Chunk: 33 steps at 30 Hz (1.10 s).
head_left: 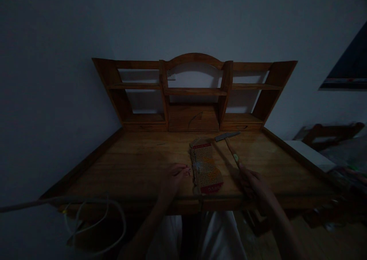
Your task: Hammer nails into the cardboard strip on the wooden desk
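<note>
My right hand [254, 178] is wrapped round the wooden handle of a hammer [228, 137], whose dark metal head is raised at the far end of the handle, right of the cardboard. A flattened, torn piece of printed cardboard [207, 160] lies on the desk, yellowish with red bands. My left hand [177, 173] is closed in a pinch just left of it, holding a small dark nail [189, 171] at the fingertips. Another small dark upright thing, apparently a nail [198, 169], shows on the cardboard. Dim light hides fine detail.
The wooden desk [137, 164] has raised side edges and a shelf unit [195, 92] along its back. A thin strip [161, 144] lies left of centre. Pale cable loops [122, 216] hang at the front left. A chair [329, 134] stands beyond the right edge.
</note>
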Each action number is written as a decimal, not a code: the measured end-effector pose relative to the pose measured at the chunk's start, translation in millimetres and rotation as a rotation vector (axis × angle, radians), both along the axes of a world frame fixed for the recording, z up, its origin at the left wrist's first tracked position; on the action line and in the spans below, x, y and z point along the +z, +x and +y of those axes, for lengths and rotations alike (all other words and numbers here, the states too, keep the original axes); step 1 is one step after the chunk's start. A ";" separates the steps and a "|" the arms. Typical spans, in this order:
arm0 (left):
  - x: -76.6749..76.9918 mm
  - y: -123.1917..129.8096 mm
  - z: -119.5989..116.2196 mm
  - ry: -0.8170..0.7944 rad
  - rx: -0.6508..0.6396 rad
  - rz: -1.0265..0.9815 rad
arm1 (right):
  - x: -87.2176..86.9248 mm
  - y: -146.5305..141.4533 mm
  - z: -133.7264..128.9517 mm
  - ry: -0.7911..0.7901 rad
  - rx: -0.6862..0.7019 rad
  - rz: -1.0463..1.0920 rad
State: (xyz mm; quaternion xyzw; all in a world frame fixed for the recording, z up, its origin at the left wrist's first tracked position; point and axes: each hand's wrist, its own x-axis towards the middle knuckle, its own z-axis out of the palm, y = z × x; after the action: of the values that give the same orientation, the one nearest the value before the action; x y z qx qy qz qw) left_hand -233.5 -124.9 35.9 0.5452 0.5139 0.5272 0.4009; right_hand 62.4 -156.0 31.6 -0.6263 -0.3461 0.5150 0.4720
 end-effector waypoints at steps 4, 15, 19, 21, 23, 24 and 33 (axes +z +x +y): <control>-9.8 28.6 -8.3 0.021 -0.025 -0.041 | 2.3 -1.3 -2.0 0.004 -0.011 0.017; -26.3 42.4 -8.2 0.099 0.022 0.058 | 3.0 -1.7 -2.3 0.042 0.005 0.022; -29.9 42.7 -8.8 0.082 0.014 0.047 | 4.6 -2.8 -3.7 0.027 -0.014 0.019; -33.3 43.0 -8.9 0.096 0.009 0.040 | 5.4 -3.3 -3.9 0.026 -0.011 0.019; -36.6 42.9 -9.4 0.120 0.013 0.051 | 5.9 -3.9 -3.3 0.026 -0.007 0.021; -38.0 42.7 -9.7 0.134 0.017 0.064 | 5.9 -4.4 -2.8 0.027 -0.004 0.024; -36.4 41.2 -10.0 0.188 0.028 0.185 | 21.3 -11.4 -26.7 0.206 0.006 -0.425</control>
State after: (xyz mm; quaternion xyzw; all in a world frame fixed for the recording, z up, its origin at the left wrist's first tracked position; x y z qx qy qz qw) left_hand -192.3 -134.9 -0.6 0.6195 0.5047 0.5258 0.2916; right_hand 51.1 -182.7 52.9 -0.6681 -0.4904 0.3348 0.4484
